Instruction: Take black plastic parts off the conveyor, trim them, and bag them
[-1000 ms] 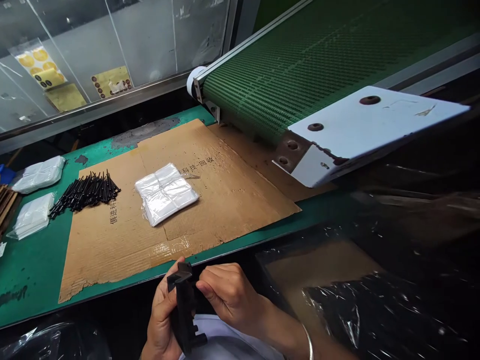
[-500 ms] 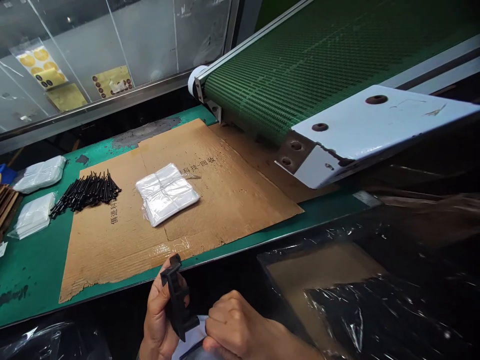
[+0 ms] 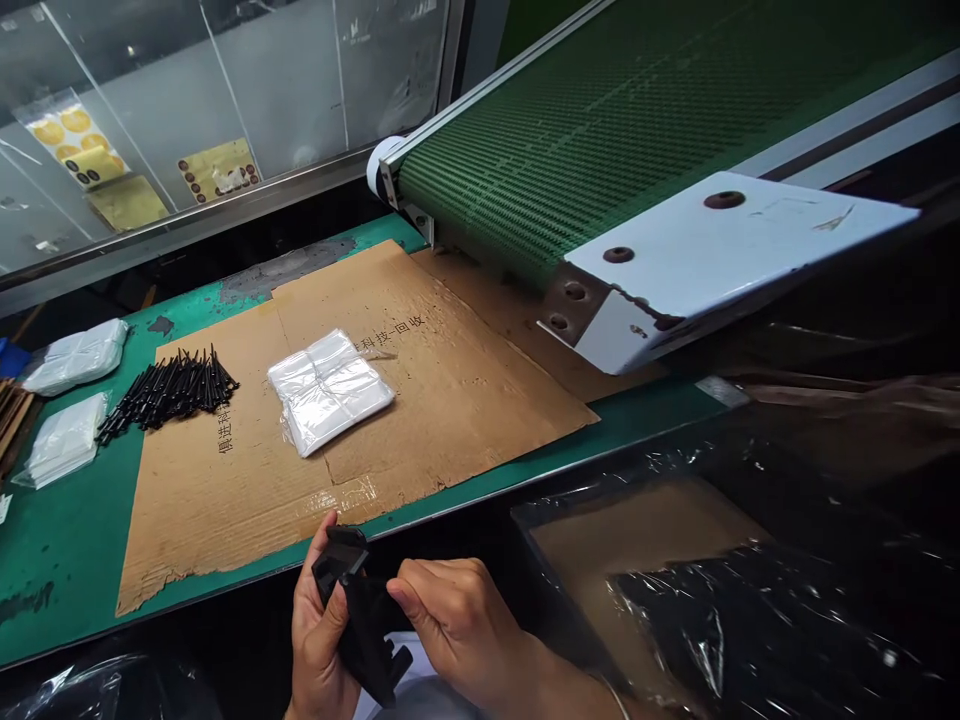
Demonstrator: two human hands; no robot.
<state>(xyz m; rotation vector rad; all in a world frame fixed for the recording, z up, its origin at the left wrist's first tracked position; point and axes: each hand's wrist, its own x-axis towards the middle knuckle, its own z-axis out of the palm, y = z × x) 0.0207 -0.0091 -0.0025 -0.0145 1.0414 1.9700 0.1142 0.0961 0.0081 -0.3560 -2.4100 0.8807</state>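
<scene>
Below the table's front edge, my left hand (image 3: 319, 630) wraps round a black plastic part (image 3: 358, 615) with notched ends, held upright and slightly tilted. My right hand (image 3: 454, 625) is closed beside it, its fingertips pinching the part's right side. On the cardboard sheet (image 3: 450, 400) ahead lies a stack of clear plastic bags (image 3: 330, 388). A pile of thin black pins (image 3: 166, 385) lies to its left.
A green conveyor belt (image 3: 600, 110) with a white end bracket (image 3: 712, 250) overhangs the green table (image 3: 60, 540) at right. More bag packs (image 3: 75, 355) lie at the far left. A plastic-lined box (image 3: 675, 560) stands at lower right. Glass panels with sticker sheets (image 3: 217, 165) stand behind.
My right hand dropped low to my lap, then rose again to the black part. My left hand tilted the part and lowered it slightly.
</scene>
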